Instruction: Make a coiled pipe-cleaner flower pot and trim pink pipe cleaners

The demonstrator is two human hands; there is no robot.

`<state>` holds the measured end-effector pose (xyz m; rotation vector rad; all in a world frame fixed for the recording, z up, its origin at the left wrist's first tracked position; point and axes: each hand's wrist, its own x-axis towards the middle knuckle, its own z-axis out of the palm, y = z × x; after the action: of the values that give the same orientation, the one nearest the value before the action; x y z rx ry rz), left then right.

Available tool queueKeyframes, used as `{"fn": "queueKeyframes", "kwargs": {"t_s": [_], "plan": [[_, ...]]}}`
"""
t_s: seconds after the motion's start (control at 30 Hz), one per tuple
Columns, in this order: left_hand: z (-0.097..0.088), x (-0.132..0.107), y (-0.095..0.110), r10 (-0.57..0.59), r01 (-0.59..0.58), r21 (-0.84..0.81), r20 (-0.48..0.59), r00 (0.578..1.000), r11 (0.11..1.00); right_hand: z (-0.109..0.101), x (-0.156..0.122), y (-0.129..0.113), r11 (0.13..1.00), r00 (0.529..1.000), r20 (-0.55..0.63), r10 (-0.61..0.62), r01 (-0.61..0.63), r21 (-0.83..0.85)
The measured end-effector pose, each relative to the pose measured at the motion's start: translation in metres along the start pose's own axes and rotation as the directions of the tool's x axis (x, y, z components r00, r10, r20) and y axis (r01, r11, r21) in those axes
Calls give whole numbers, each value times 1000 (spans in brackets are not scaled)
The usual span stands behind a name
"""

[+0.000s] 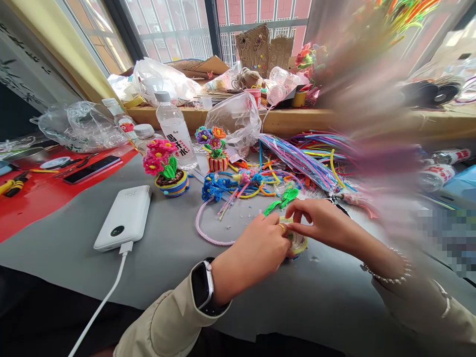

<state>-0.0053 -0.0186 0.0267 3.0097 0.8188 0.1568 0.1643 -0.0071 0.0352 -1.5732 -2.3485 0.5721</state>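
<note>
My left hand point(255, 243), with a ring and a watch at the wrist, is closed around a small round pot point(302, 246) with a yellow rim and a pale inside. The hand covers much of the pot. My right hand point(320, 220) meets it over the rim, thumb and fingers bent into a pinch; whatever they grip is too small or hidden to name. Just behind the fingers are green fuzzy pipe-cleaner leaves point(288, 197). A pink pipe-cleaner strand point(199, 225) curves along the table toward my left hand.
Blue pipe-cleaner flowers point(213, 188), a pink flower pot point(171, 186) and a smaller flower pot point(217, 162) stand beyond my hands. A power bank point(124, 218) with a white cable lies left. Behind are a water bottle point(174, 131) and bundled pipe cleaners point(297, 158). The right side is smeared.
</note>
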Motion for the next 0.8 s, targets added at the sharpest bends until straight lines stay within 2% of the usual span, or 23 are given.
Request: {"fn": "queueKeyframes", "kwargs": {"t_s": [0.13, 0.3, 0.53, 0.6, 0.7, 0.8], "plan": [[0, 1, -1, 3, -3, -14, 0, 1000, 1000, 9, 1, -4, 997, 999, -41, -21, 25, 80], [1, -1, -3, 41, -41, -25, -15, 999, 999, 15, 1, -6, 984, 995, -81, 49, -34, 175], [1, -1, -3, 30, -31, -3, -34, 999, 1000, 11, -1, -10, 993, 993, -13, 113, -113, 45], [0, 0, -3, 19, -19, -6, -39, 999, 1000, 11, -1, -11, 996, 996, 1, 93, -93, -11], [-2, 1, -5, 27, -27, -7, -37, 999, 1000, 12, 0, -10, 994, 999, -45, 30, -35, -107], [-6, 1, -11, 68, -68, -4, -8, 998, 998, 12, 1, -2, 980, 984, -134, -121, 97, -173]]}}
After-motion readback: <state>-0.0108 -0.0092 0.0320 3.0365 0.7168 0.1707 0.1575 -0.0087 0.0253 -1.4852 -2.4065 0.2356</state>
